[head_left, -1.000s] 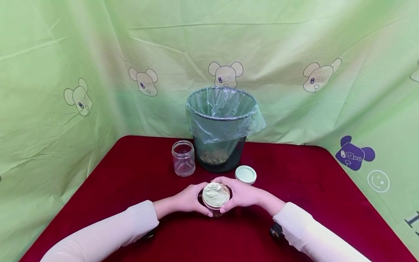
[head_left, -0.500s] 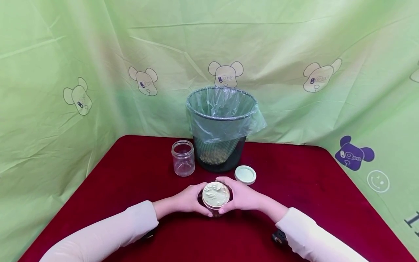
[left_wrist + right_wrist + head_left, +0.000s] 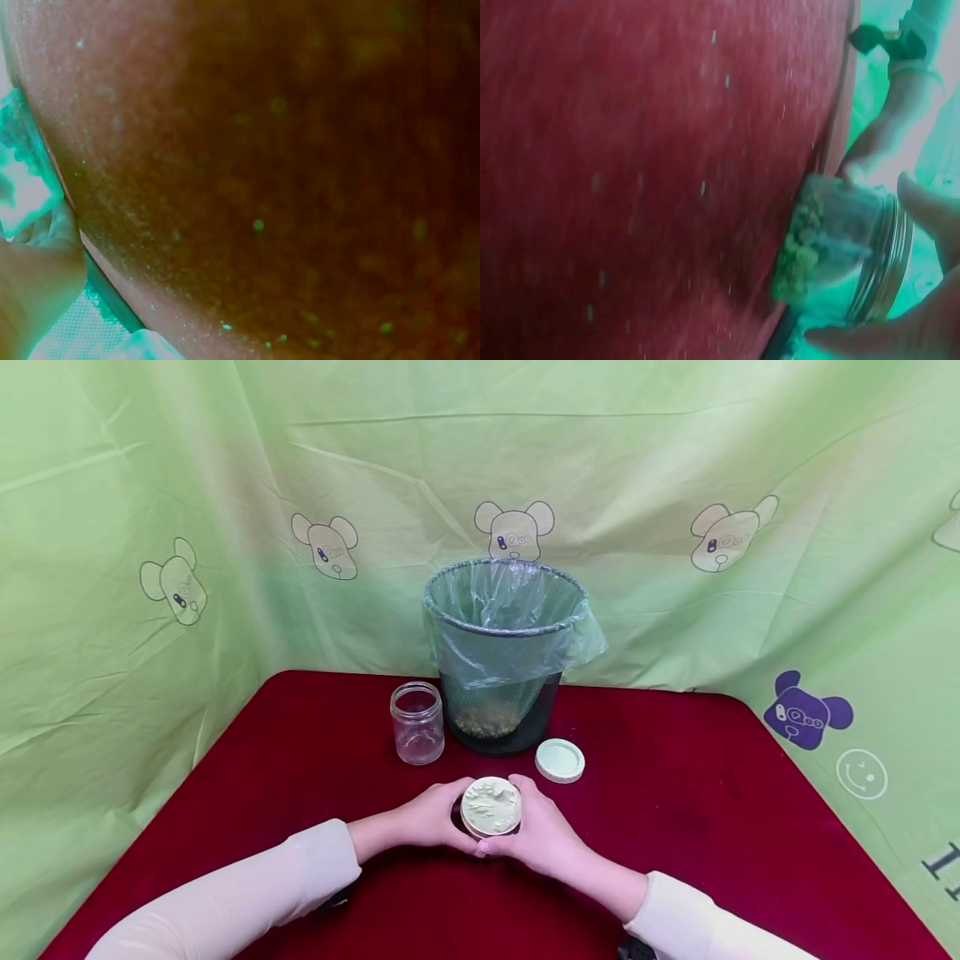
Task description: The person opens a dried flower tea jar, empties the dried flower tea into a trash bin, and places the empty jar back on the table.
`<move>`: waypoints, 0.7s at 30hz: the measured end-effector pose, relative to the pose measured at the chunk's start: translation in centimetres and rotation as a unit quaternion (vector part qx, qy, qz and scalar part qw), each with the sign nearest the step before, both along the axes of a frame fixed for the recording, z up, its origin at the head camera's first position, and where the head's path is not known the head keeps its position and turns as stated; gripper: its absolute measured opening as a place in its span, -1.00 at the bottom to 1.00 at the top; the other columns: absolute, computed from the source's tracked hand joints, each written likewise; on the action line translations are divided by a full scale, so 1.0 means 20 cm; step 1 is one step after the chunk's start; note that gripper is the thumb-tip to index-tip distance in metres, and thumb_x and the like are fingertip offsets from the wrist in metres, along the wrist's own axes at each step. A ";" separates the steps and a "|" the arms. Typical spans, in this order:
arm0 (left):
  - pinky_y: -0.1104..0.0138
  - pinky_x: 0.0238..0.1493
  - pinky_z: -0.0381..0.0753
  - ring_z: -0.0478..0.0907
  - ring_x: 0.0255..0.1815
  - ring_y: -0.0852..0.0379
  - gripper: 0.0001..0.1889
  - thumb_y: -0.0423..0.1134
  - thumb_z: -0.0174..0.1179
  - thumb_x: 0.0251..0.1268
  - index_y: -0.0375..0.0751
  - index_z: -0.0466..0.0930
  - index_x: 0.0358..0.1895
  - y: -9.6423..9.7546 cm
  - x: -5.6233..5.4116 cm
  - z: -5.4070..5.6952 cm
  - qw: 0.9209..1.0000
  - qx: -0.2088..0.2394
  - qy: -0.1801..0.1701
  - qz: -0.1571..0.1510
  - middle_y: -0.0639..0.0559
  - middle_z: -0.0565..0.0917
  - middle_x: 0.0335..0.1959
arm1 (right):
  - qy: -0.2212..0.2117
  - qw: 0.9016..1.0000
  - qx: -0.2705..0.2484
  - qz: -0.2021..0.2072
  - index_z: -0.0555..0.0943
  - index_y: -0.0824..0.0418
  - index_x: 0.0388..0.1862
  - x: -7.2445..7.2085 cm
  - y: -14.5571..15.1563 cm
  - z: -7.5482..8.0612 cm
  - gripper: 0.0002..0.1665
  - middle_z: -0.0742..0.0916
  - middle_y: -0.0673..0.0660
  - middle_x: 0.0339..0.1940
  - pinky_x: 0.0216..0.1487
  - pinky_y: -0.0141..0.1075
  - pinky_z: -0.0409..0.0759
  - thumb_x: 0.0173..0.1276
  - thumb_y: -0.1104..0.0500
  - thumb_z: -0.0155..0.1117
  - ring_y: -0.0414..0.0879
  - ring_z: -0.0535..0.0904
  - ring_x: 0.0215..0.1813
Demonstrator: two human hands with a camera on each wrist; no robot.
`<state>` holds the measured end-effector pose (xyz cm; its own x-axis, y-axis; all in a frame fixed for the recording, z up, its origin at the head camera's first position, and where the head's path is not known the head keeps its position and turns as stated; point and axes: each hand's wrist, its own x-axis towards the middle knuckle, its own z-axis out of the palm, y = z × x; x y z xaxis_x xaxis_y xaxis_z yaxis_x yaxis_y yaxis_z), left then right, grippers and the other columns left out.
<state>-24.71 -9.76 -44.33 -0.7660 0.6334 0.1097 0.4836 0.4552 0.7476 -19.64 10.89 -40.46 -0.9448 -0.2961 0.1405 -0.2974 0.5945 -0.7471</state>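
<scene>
Near the table's front middle, a glass jar [image 3: 840, 247] stands between both hands. Its pale lid [image 3: 491, 807] has a raised pattern on top; the right wrist view shows greenish lumps [image 3: 799, 251] at the jar's bottom. My left hand [image 3: 431, 818] grips the jar from the left, thumb at the near side. From the right, my right hand [image 3: 547, 831] curves round the lid, its thumb close to the left thumb. In the left wrist view the table fills most of the picture, with only part of a hand at the left edge.
Behind the hands stands an open glass jar [image 3: 417, 727] without a lid. Beside it is a black mesh bin [image 3: 498, 693] with a clear plastic liner. A loose pale lid [image 3: 560, 761] lies right of the bin. A green patterned curtain [image 3: 637, 460] surrounds the red table [image 3: 660, 760].
My right hand has turned round the lid; its wrist and forearm have swung nearer and its thumb has moved left towards the left thumb. The left hand has stayed on the jar.
</scene>
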 end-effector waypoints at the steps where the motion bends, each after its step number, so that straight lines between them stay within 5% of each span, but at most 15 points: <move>1: 0.38 0.08 0.48 0.53 -0.02 0.34 -0.29 -0.04 0.60 -0.22 0.01 0.48 0.11 0.00 0.00 0.00 1.000 -0.002 0.003 -0.001 0.29 0.62 -0.10 | 0.000 1.000 0.001 -0.006 0.37 0.37 0.21 0.00 -0.01 0.00 0.07 0.64 0.17 -0.01 0.02 -0.05 0.52 -0.23 0.02 0.72 0.02 0.58 0.01; 12: 0.38 0.08 0.48 0.53 -0.03 0.34 -0.29 -0.04 0.60 -0.22 0.02 0.47 0.11 0.00 0.00 0.00 1.000 -0.003 -0.002 -0.002 0.29 0.61 -0.10 | 0.003 1.000 0.008 -0.022 0.42 0.31 0.15 0.00 -0.02 -0.03 -0.02 0.65 0.11 -0.07 -0.06 -0.11 0.54 -0.21 -0.03 0.70 -0.03 0.60 -0.06; 21: 0.38 0.07 0.48 0.53 -0.03 0.34 -0.25 0.00 0.61 -0.25 0.04 0.47 0.13 0.00 -0.01 -0.01 1.000 0.002 -0.005 -0.001 0.31 0.62 -0.09 | 0.009 1.000 -0.015 0.022 0.40 0.27 0.18 -0.04 0.03 -0.07 -0.04 0.66 0.04 -0.04 0.00 -0.16 0.54 -0.15 -0.06 0.67 -0.11 0.58 -0.02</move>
